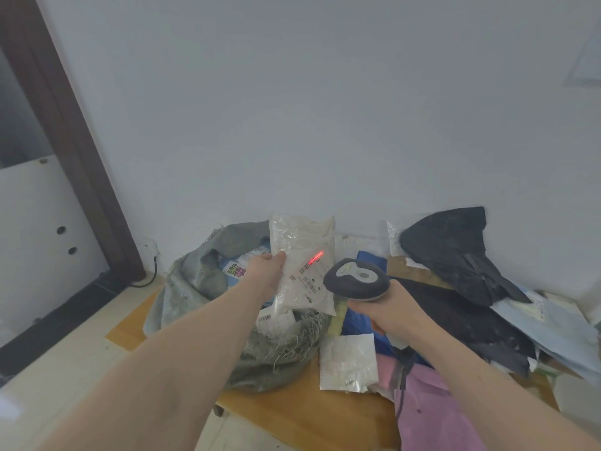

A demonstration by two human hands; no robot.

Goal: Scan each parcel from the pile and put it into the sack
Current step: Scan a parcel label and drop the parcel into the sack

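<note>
My left hand [267, 271] grips the left edge of a white bubble-wrap parcel [304, 255] and holds it upright above the sack. A red scan line glows on the parcel's barcode label. My right hand [388, 312] grips the handle of a dark grey barcode scanner [356, 278], whose head points at that label from just to the right. The grey woven sack [201, 275] lies open below the parcel with several parcels inside. The pile of parcels [461, 288] spreads to the right: black, pale blue, pink and white bags.
Everything rests on a low wooden board [312, 415] on a pale tiled floor. A white wall stands close behind. A dark brown door frame [74, 151] rises at the left, with a black cable at its foot. The scanner's cord hangs over a pink bag [432, 415].
</note>
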